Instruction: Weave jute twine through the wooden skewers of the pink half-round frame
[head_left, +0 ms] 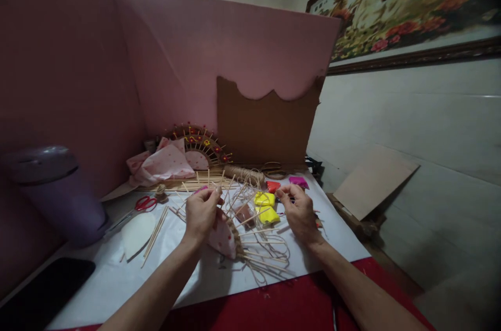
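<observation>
While right hand (299,214) is near sheet edge (341,226), spoked fan (223,239) leftward

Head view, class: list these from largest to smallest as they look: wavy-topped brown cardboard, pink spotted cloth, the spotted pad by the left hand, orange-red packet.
1. Wavy-topped brown cardboard
2. Pink spotted cloth
3. Spotted pad, partly hidden by the left hand
4. Orange-red packet

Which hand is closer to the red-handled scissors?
The left hand. It is to the right of the red-handled scissors, with a gap between; the right hand is much farther to the right, past the yellow packets.
</observation>
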{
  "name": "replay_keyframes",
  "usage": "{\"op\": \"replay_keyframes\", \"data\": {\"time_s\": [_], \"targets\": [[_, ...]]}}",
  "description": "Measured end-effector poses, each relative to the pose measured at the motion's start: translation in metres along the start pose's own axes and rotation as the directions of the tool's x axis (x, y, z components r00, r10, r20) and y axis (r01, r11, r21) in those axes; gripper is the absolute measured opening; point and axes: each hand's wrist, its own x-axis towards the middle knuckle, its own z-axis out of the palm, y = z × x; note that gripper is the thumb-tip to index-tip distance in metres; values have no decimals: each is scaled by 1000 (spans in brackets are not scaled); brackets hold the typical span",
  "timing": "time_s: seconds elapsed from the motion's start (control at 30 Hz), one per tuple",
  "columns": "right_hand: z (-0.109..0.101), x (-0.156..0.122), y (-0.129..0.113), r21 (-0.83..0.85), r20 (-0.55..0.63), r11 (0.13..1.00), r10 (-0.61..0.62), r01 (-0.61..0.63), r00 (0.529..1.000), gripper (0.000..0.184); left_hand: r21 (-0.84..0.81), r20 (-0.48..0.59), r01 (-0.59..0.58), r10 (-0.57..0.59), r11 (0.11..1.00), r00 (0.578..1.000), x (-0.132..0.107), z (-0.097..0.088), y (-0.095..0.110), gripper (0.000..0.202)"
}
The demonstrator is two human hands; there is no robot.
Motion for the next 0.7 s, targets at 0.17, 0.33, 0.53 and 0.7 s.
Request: {"op": "replay_keyframes", "data": {"time_s": [0.17, 0.33, 0.53, 0.7], "targets": [[5, 0, 1, 127, 34, 992, 6, -10, 999, 21, -14, -5, -18, 18, 1000, 1000, -2, 1, 4, 31], [9, 5, 3, 342, 71, 934, 84, -104, 994, 22, -22, -16, -33, 33, 999, 999, -2, 1, 5, 32], [11, 9, 7, 568, 175, 784, 183, -251, 967, 18, -20, -15, -54, 54, 998, 998, 0, -1, 4, 32], [10, 9, 5, 615, 207, 735, 199, -286, 958, 16, -24, -10, -57, 57, 998, 998, 1, -2, 3, 33]]}}
